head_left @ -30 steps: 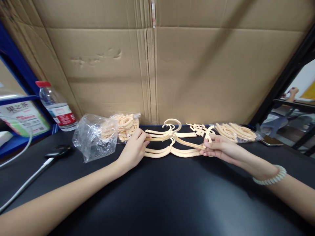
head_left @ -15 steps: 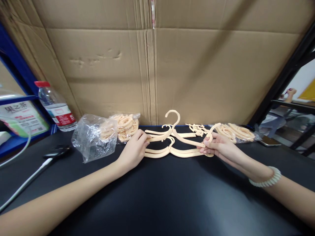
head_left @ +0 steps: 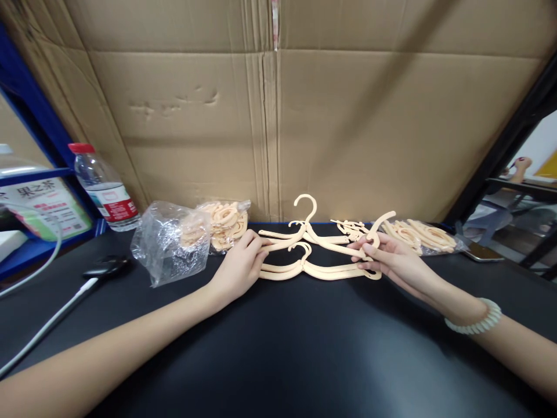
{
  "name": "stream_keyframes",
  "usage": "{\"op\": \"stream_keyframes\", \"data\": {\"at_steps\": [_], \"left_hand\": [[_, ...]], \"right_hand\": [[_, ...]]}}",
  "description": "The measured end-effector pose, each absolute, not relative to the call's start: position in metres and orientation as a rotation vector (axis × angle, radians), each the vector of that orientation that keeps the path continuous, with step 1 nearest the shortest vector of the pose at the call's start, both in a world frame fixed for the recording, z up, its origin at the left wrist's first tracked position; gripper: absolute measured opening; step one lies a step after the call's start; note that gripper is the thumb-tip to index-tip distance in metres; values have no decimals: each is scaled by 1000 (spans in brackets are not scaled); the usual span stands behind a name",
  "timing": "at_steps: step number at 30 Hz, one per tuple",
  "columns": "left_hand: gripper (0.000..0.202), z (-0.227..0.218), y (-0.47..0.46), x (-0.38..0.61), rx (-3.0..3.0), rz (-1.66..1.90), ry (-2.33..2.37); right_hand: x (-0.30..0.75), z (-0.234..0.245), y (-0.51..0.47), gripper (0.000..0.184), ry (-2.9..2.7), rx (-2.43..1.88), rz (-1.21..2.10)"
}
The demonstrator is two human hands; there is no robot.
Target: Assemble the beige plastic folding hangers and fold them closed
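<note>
A cream plastic clothes hanger (head_left: 333, 246) is held up at a tilt over the table, its hook pointing up. My left hand (head_left: 241, 264) is closed around the hanger's left arm end. At the right end, the thumb and fingers of my right hand (head_left: 387, 252) pinch a small curved piece (head_left: 383, 222) against the arm's tip; whether it is joined there cannot be made out. Below lie more cream hangers (head_left: 282, 273), stacked flat, their ends partly hidden by both hands. Another hanger (head_left: 276, 235) lies behind the raised one.
Clear plastic bags of cream parts stand at the left (head_left: 174, 249) and right (head_left: 424, 235). Small loose pieces (head_left: 350, 228) lie near the cardboard wall (head_left: 195, 145). At left are a red-capped bottle (head_left: 108, 194) and a black charger (head_left: 105, 267) with white cable. A phone (head_left: 483, 251) lies far right.
The small curved piece in my right hand has turned, its free end swinging slightly outward and up. My left hand keeps its hold on the hanger. The whole view has shifted slightly.
</note>
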State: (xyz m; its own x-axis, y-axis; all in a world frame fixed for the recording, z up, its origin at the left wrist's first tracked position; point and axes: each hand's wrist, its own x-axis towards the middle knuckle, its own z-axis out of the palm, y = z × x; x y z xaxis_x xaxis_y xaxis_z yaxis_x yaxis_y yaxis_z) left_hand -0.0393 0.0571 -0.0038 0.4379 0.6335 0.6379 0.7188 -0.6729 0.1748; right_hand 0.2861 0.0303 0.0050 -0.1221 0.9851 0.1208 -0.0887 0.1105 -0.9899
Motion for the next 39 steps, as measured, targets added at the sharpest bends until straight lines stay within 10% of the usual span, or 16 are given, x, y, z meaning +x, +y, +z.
{"op": "stream_keyframes", "data": {"at_steps": [29, 39], "left_hand": [[8, 66, 16, -40, -2655, 226, -1026], [6, 55, 8, -29, -2740, 154, -924]], "right_hand": [[319, 15, 48, 26, -1059, -1041, 920], [304, 25, 27, 23, -2315, -1045, 606]]}}
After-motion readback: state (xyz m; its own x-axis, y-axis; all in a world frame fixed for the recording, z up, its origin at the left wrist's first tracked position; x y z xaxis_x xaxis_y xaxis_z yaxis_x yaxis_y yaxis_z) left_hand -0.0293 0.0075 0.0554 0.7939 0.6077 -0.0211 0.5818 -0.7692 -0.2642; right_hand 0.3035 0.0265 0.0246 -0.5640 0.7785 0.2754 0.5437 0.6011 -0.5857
